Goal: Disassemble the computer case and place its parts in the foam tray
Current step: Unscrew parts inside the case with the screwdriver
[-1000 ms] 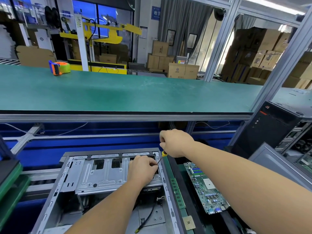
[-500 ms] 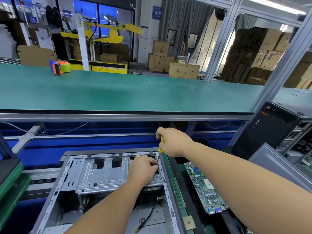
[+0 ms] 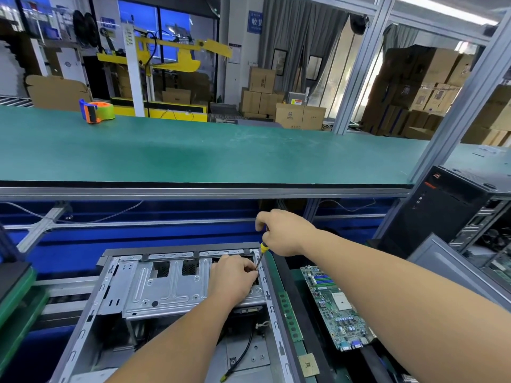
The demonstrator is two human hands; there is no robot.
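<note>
The computer case (image 3: pixel 177 305) lies on its side at the near edge of the lower bench level, open side up, its long axis running from the person toward the far blue rail. It is bare grey sheet metal with punched slots along its rims. Across its far end sits a stamped steel drive cage (image 3: pixel 166 283), ribbed and pierced by two square vent openings. Deeper inside, a black cable (image 3: pixel 243 352) with a yellow tip trails over the case floor.

The left hand (image 3: pixel 235 280) rests on the right end of the drive cage, fingers curled and pinched together at the screwdriver's tip; what they pinch is too small to tell. The right hand (image 3: pixel 282 233) is clamped round the handle of the screwdriver (image 3: pixel 261 257), which slants down and leftward, its yellow collar showing below the fist and its thin dark shaft meeting the case's far right corner.

Just right of the case lies the foam tray (image 3: pixel 284 275), dark, with green-lined compartments. A long green memory stick (image 3: pixel 290 316) lies in a narrow slot beside the case wall, a small square chip (image 3: pixel 308 364) lies nearer the person, and a green motherboard (image 3: pixel 334 308) fills the wider bay.

At the right edge stands a black tower case (image 3: pixel 442 211). On the upper green bench top, near its far left edge, sits an orange and blue tape dispenser (image 3: pixel 95 110).
</note>
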